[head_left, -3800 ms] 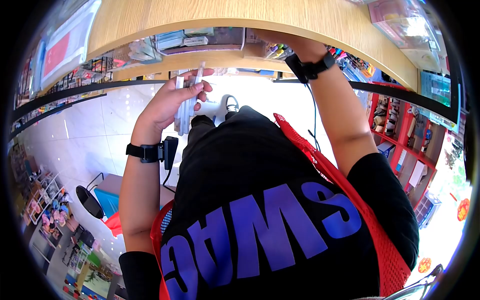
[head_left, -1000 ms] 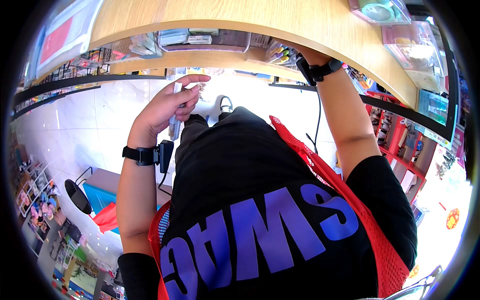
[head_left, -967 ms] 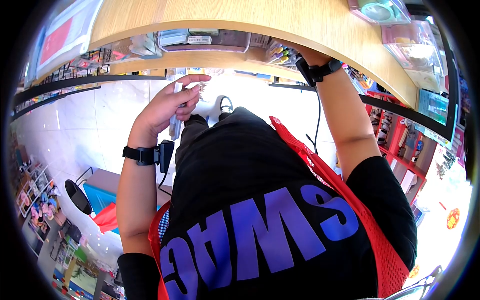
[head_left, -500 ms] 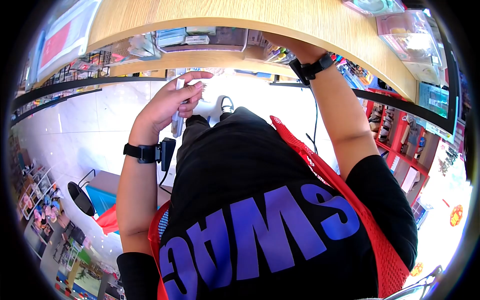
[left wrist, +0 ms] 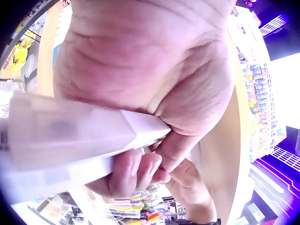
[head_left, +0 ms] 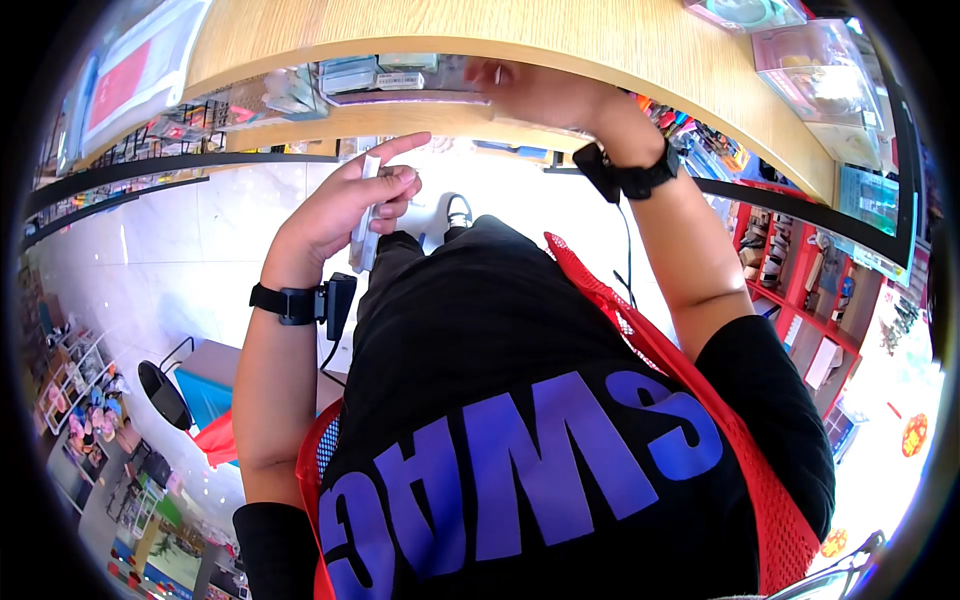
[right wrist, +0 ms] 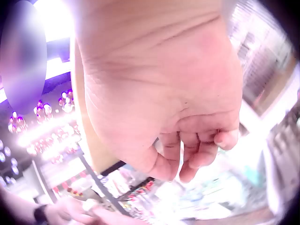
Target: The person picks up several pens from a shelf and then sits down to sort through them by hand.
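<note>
My left hand (head_left: pixel 335 208) grips narrow, translucent white plastic cases (head_left: pixel 364 225) below the shelf edge, thumb across them and index finger stretched out. In the left wrist view the cases (left wrist: pixel 70 133) lie side by side under the palm, with the other fingertips curled round them. My right hand (head_left: pixel 560 100), blurred, is just under the front edge of the wooden shelf board (head_left: pixel 420 30), close to a clear bin (head_left: pixel 440 97). The right wrist view shows its fingers (right wrist: pixel 199 150) loosely bent, with nothing visible between them.
Boxed goods (head_left: pixel 400 80) fill part of the clear bin on the lower shelf. Pens and packets (head_left: pixel 700 140) stand to its right. Clear boxes (head_left: pixel 815 75) sit on the top board at right. A black metal bar (head_left: pixel 800 205) runs below.
My right hand has come out from deeper under the board and moved left towards the clear bin. The left hand stays nearly in place; its cases looked more spread apart in the earliest frame.
</note>
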`<state>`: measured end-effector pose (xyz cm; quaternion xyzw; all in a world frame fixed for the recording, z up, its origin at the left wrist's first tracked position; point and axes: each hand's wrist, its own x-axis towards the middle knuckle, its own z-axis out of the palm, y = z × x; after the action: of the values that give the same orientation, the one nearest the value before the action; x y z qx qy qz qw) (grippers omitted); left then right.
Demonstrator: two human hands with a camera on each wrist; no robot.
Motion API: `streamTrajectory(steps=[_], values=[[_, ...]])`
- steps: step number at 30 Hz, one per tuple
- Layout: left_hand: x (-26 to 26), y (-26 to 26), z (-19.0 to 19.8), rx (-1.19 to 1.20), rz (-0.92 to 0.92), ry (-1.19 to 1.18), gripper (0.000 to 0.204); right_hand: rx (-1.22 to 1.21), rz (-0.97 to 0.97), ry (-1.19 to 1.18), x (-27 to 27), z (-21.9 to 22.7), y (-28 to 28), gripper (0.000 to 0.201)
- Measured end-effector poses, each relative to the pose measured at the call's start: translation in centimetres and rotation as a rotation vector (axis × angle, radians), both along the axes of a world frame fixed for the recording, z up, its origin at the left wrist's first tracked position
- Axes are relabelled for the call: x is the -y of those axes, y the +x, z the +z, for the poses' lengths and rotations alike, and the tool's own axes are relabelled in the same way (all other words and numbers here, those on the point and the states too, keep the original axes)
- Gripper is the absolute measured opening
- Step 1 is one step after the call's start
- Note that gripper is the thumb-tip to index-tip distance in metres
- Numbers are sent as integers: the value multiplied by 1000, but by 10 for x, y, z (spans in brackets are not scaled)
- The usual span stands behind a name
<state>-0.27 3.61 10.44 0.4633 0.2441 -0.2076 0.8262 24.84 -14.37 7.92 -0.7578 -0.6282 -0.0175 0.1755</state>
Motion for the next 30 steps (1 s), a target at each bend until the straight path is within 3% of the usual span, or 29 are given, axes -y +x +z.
streamTrajectory(steps=[1, 5, 8, 10, 17, 19, 22, 30], values=[[0, 0, -2, -8, 4, -24, 62, -454, 51, -119, -3, 19, -22, 31], [5, 0, -3, -8, 50, -24, 66, -948, 178, -241, -11, 41, -68, 33], [1, 1, -10, -32, 2, -29, 77, -931, 179, -247, -14, 39, -85, 36], [1, 1, -10, -70, -24, 25, 77, -1145, 102, -277, -15, 35, -90, 39], [-2, -4, -9, -86, 36, 3, 83, -1351, 86, -137, -20, 5, -102, 39], [-1, -3, -5, -84, 97, -61, 63, -1409, 27, -214, -21, 12, -104, 36], [-3, -4, 2, -135, 135, -42, 80, -1360, 18, -140, -19, 15, -110, 34], [-13, -4, -9, -138, 127, -68, 68, -1395, 0, -124, -24, 13, -115, 33]])
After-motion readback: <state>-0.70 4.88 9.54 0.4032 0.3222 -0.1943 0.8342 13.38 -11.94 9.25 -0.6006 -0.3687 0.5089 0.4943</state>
